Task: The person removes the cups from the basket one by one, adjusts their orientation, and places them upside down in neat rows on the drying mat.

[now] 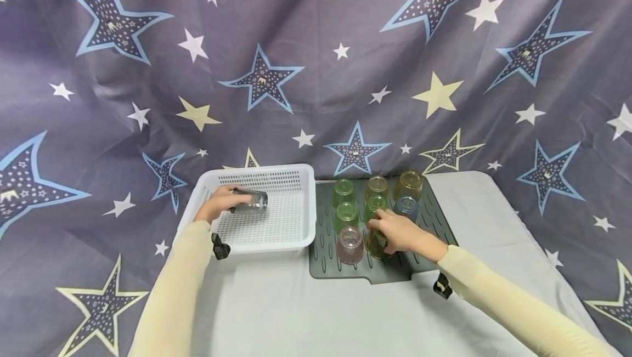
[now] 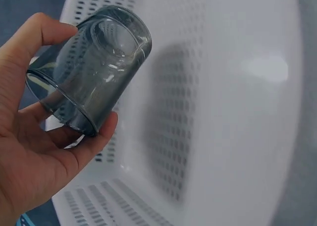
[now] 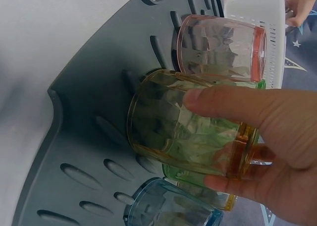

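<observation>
The left hand (image 1: pixel 217 202) curls its thumb and fingers round a grey glass (image 1: pixel 252 201) and holds it on its side, with the open end toward the palm. The hand and the glass are inside a white basket (image 1: pixel 291 173) full of little holes, and in the left wrist view the glass is up off the basket floor, with its shadow on the wall behind it. The right hand (image 1: pixel 400 232) wraps its thumb and fingers round a yellow glass (image 1: pixel 376 243). This glass is on a dark grey mat (image 1: pixel 326 258) with raised ribs, and the mat lies on the tabletop (image 1: pixel 296 313) just beside the basket. I cannot tell if the yellow glass is touching the mat or is lifted a little. A pink glass (image 1: pixel 349 244) stands upside down just beside the right hand, on the basket side. A blue glass (image 1: pixel 407 206) is just past the fingers. Two green glasses (image 1: pixel 344 203) stand behind the pink one, and more glasses are at the far end of the mat. Both arms wear pale yellow sleeves (image 1: pixel 173 296). A big cloth (image 1: pixel 316 72) with stars hangs behind everything.
</observation>
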Tool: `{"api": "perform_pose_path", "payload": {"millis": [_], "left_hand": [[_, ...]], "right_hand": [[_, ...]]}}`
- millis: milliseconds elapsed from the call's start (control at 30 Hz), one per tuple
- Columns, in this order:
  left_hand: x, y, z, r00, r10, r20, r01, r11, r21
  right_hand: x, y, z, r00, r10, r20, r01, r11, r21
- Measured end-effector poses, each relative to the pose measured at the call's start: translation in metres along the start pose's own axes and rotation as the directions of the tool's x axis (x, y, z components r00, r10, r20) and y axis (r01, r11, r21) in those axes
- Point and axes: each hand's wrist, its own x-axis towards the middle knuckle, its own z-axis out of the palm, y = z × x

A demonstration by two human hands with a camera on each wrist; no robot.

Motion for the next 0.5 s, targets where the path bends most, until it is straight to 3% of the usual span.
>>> {"api": "perform_pose_path", "payload": {"millis": [367,500], "left_hand": [[0.004,0.039,-0.005,0.990,0.094,0.101,-0.073,0.977,-0.200],[0.002,0.057,-0.004,0.985,0.133,0.110,-0.106,0.970,-0.219]], "right_hand": [[0.000,-0.001,0.000,1.000,0.007,-0.002,-0.007,1.000,0.010],[-0.002,-0.002,-0.001,1.000,0.005,-0.005,-0.005,1.000,0.014]]}}
